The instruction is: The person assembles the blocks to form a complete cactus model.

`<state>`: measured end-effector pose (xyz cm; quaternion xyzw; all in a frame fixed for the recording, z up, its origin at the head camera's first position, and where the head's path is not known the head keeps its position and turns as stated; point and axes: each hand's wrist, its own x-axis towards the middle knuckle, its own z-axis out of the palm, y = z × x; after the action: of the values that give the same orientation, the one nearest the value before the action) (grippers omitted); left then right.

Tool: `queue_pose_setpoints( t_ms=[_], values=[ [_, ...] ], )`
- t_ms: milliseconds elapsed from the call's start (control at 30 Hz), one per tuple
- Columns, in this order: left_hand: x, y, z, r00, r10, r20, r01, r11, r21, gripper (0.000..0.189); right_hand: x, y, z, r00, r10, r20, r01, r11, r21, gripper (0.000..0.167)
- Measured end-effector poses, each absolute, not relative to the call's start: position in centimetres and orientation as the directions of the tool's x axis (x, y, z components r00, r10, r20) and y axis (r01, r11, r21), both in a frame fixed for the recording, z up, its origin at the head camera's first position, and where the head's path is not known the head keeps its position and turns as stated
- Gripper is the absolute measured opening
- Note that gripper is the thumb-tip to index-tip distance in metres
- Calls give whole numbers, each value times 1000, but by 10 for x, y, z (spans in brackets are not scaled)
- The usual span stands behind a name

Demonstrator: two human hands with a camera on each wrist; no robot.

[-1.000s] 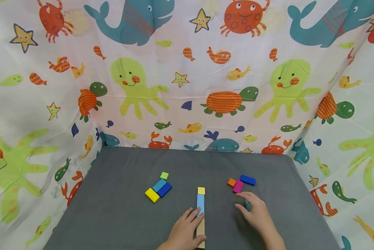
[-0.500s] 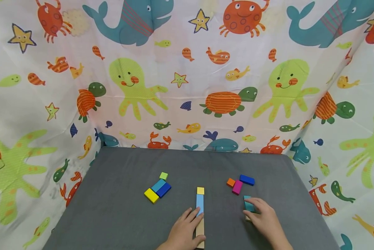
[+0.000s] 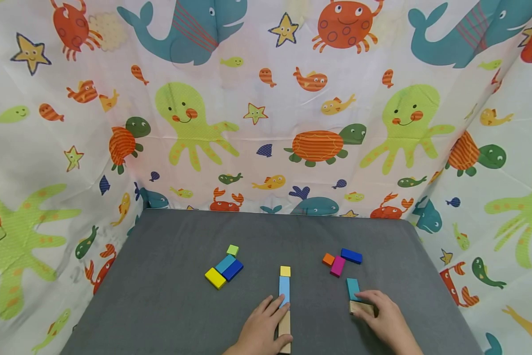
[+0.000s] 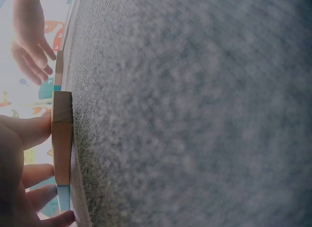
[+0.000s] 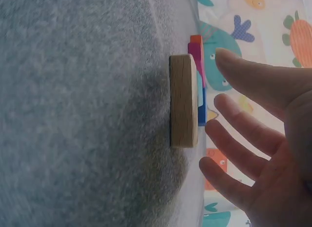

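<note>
In the head view my left hand (image 3: 261, 328) rests on a row of blocks. Its fingertips touch the light blue block (image 3: 285, 288) and its thumb lies on the plain wooden block (image 3: 285, 320); a small yellow block (image 3: 285, 271) tops the row. Off to the right, my right hand (image 3: 383, 315) is over another plain wooden block (image 3: 359, 308), which lies crosswise against the near end of a teal block (image 3: 352, 290). Seen from the right wrist, that wooden block (image 5: 183, 100) stands apart from the spread thumb and loosely bent fingers.
Beyond the right hand lie orange (image 3: 328, 259), magenta (image 3: 337, 266) and dark blue (image 3: 351, 256) blocks. A left cluster has green (image 3: 232, 250), blue (image 3: 224, 264), dark blue (image 3: 233, 270) and yellow (image 3: 215, 278) blocks. Sea-animal curtains surround the grey table (image 3: 168, 315).
My right hand has drawn back toward the lower right, uncovering the teal block and the wooden block beside it. The left hand has stayed on its row.
</note>
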<state>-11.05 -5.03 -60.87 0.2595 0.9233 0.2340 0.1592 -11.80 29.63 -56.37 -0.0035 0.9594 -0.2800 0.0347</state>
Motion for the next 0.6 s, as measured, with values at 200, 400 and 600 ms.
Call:
queue_pose_setpoints(
  t_ms=[200,400,600],
  values=[
    [-109,-49,-605,-816,547,-188,395,765,509,71,-119,303,-567,-988,-21,-156,69,830,-553,37],
    [-108,-49,-603,-819,541,-191,388,768,510,70,-122,306,-571,-974,-16,-227,110,839,-533,34],
    [-108,-49,-604,-819,544,-182,393,763,513,70,-126,304,-573,-980,-21,-196,80,866,-493,43]
  ],
)
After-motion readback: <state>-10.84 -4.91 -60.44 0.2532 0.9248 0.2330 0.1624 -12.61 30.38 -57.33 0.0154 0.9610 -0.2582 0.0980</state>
